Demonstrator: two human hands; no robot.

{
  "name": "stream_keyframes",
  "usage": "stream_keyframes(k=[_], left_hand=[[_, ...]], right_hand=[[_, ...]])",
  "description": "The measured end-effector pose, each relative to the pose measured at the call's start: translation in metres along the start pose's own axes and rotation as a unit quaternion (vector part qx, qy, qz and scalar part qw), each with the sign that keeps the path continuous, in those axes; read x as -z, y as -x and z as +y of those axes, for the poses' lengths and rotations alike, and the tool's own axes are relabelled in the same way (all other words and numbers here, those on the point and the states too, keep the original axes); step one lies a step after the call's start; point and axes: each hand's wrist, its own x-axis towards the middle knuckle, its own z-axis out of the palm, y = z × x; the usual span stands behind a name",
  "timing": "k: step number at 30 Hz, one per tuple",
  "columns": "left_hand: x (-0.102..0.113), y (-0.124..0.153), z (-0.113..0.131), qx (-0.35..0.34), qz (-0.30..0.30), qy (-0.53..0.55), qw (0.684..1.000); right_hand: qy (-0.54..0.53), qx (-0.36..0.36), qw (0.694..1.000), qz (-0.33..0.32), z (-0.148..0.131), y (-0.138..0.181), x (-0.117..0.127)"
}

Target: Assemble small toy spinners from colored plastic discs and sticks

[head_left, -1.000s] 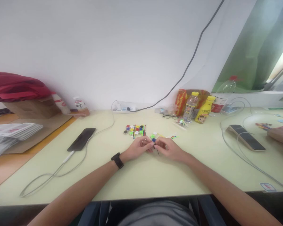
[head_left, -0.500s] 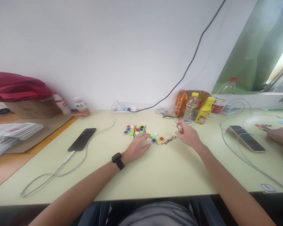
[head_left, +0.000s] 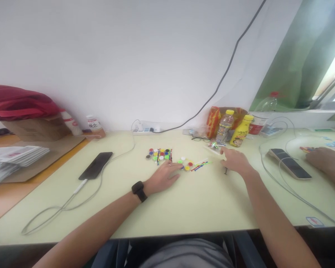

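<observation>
My left hand point(head_left: 163, 176), with a black watch at the wrist, rests on the table with its fingers stretched out. Its fingertips reach a small group of coloured round discs point(head_left: 187, 168), covering part of a blue one. Beyond it lies a larger cluster of discs point(head_left: 162, 152) with thin coloured sticks among them. Several thin sticks point(head_left: 200, 165) lie slantwise between my hands. Over the table to the right, my right hand point(head_left: 236, 160) has thumb and index finger apart. Just below it shows a short black stick point(head_left: 226, 171); whether the hand touches it I cannot make out.
A small pile of coloured pieces point(head_left: 213, 145) lies before the clear bottle point(head_left: 225, 126) and yellow bottle point(head_left: 241, 131). A phone point(head_left: 96, 165) with its cable lies left. A dark stand-like object point(head_left: 289, 163) and another person's hand point(head_left: 325, 160) are at right.
My right hand has moved right, away from the slanted sticks, and its pinch has loosened. The black stick now shows below it. My left hand has hardly moved.
</observation>
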Motion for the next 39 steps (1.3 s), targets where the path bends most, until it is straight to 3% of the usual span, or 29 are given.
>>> stream_keyframes(k=[5, 8, 17, 23, 29, 35, 39], left_hand=[[-0.002, -0.001, -0.002, 0.005, 0.032, 0.004, 0.999], [-0.005, -0.001, -0.005, 0.009, 0.052, 0.01, 0.999], [-0.004, -0.002, -0.005, 0.032, 0.042, 0.027, 0.998], [-0.003, 0.0, -0.003, 0.074, 0.047, 0.058, 0.994], [-0.003, -0.002, 0.0, 0.089, 0.057, 0.115, 0.988], [-0.005, -0.006, 0.002, 0.097, 0.077, 0.234, 0.964], [-0.007, -0.008, -0.001, 0.129, 0.082, 0.324, 0.934]], right_hand=[[-0.129, 0.187, 0.974, -0.022, -0.038, 0.008, -0.004], [-0.155, 0.231, 0.96, -0.039, -0.055, 0.012, -0.012], [-0.15, 0.22, 0.964, -0.025, -0.052, 0.009, -0.015], [-0.223, 0.265, 0.938, 0.025, -0.053, 0.011, -0.012], [-0.297, 0.242, 0.922, 0.056, -0.063, 0.013, -0.013], [-0.417, 0.223, 0.877, 0.082, -0.084, 0.02, -0.011], [-0.503, 0.209, 0.838, 0.027, -0.101, 0.029, -0.015]])
